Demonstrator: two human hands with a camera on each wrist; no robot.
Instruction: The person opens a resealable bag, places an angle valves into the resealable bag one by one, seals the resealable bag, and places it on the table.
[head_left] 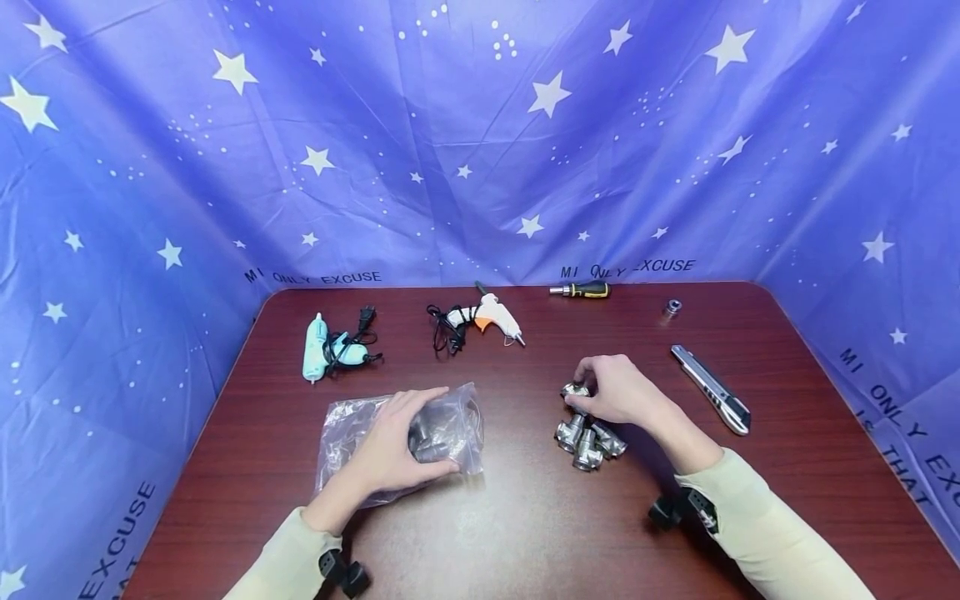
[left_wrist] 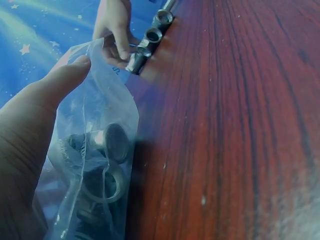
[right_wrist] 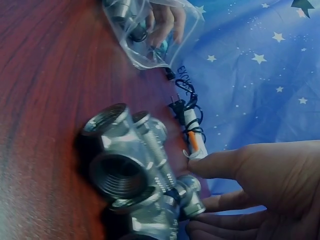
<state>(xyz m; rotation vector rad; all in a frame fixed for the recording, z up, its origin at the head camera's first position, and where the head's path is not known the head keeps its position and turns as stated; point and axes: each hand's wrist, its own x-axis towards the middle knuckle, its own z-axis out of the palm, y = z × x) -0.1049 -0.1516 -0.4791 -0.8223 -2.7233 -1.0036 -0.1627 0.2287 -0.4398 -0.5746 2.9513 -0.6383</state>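
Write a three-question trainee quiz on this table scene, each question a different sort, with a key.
1. True or false: the left hand rests on a clear bag with metal parts inside.
2. Multiple choice: what does the right hand touch? A. the utility knife B. the cluster of metal pipe fittings C. the screwdriver
3. Fill in: the two glue guns lie at the far side of the table; the white and orange one lies to the ____ of the mint green one, seen from the head camera.

Key: 1 true; 2 B; 3 right.
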